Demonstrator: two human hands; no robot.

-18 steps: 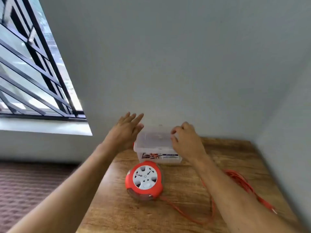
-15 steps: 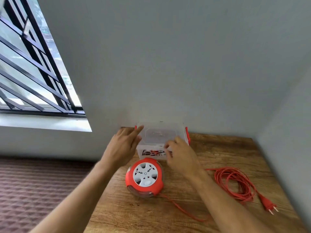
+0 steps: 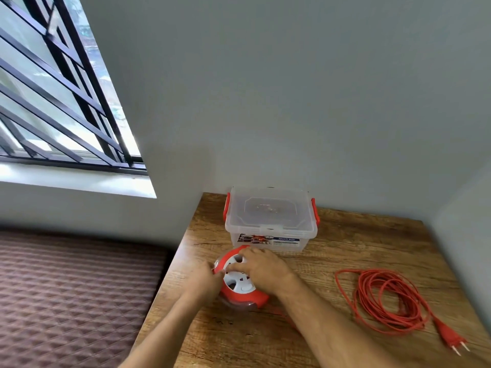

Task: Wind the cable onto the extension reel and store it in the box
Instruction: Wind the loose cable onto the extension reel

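A round red and white extension reel [image 3: 240, 288] lies flat on the wooden table [image 3: 332, 251], sockets facing up. My left hand [image 3: 206, 278] grips its left rim. My right hand [image 3: 261, 266] rests on its white face, fingers curled at the top. The orange cable [image 3: 385, 301] lies in a loose coil on the table to the right, ending in a two-pin plug [image 3: 451, 338]. A stretch of cable runs from the reel under my right forearm. Behind the reel, against the wall, stands a clear plastic box [image 3: 271, 221] with its lid closed and red side clips.
The table sits in a corner, with grey walls behind and to the right. Its left edge drops to a brown quilted mattress [image 3: 66, 296]. A barred window [image 3: 53, 102] is at the upper left.
Both hands have come back from the box and dropped onto the reel. The view has tilted down and right, so the whole cable coil and plug now show.
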